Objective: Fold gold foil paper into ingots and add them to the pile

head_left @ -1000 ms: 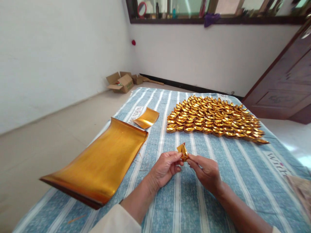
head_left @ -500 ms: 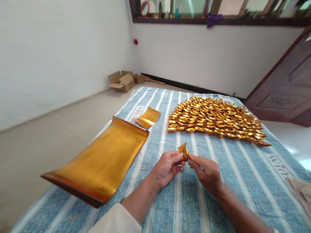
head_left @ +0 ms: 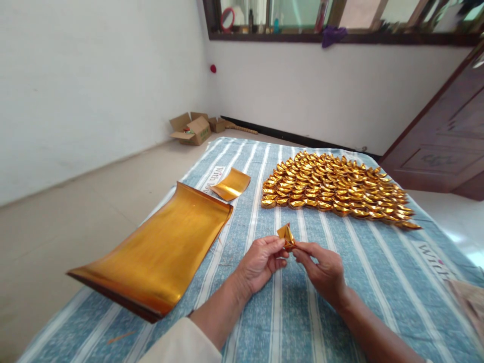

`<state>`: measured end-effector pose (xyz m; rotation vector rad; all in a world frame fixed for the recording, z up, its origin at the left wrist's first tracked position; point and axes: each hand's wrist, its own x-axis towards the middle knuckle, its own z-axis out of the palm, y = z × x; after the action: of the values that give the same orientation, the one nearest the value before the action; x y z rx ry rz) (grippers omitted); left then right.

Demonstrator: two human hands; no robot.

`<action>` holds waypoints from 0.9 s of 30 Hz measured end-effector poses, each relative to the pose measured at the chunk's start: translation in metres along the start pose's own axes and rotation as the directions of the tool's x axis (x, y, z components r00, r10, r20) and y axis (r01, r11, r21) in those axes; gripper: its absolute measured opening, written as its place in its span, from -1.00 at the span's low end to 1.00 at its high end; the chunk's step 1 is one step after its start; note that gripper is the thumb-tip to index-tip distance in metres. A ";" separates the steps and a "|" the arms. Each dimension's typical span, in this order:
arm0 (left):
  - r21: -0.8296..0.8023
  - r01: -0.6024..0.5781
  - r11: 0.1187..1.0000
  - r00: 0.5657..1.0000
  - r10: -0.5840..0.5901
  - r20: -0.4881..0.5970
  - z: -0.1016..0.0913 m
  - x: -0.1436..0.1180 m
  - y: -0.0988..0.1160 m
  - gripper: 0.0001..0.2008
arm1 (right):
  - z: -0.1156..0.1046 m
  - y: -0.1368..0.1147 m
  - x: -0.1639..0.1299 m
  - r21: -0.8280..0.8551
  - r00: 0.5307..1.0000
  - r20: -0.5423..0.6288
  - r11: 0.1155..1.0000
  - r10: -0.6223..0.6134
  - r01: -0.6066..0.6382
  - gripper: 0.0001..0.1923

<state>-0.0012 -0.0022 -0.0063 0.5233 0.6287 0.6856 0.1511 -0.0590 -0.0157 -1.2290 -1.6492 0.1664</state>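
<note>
1. The bed [head_left: 378,272] fills the lower two thirds of the frame, under a blue-and-white striped cover; everything gold lies on it.
2. A stack of gold sheets [head_left: 159,254] lies at lower left, its long axis running from the lower left corner up toward the centre, its far edge curled up.
3. The ingot pile [head_left: 333,189] spreads across the upper right of the bed, laid in overlapping rows, well apart from both hands.
4. A small gold sheet [head_left: 231,184] lies just beyond the far end of the stack, to the left of the pile.
5. The left hand [head_left: 260,261] sits at lower centre, its fingers [head_left: 278,244] closed in a pinch on the left side of the folded piece.
6. The right hand [head_left: 325,269] sits just to its right, its fingers [head_left: 302,248] likewise pinched on the right side of the same piece.
7. The folded piece [head_left: 286,235] is held between the two hands, lifted clear of the bed, just above centre-bottom of the frame. It stands above and beyond the fingertips, its point tipped up and away toward the pile. Both hands touch it; neither is clearly nearer, though the left thumb seems to cover more of its base. How far the fold has gone I cannot tell from this angle.
</note>
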 end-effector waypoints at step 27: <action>-0.189 0.159 0.969 0.970 -0.189 -0.151 0.006 -0.004 0.011 -0.82 | -0.001 0.015 -0.002 -0.087 0.994 0.043 0.990 -0.105 0.109 -0.84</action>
<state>-0.0036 0.0008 0.0059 0.2437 0.7550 0.6146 0.1609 -0.0540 -0.0259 -1.2069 -1.7676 0.0504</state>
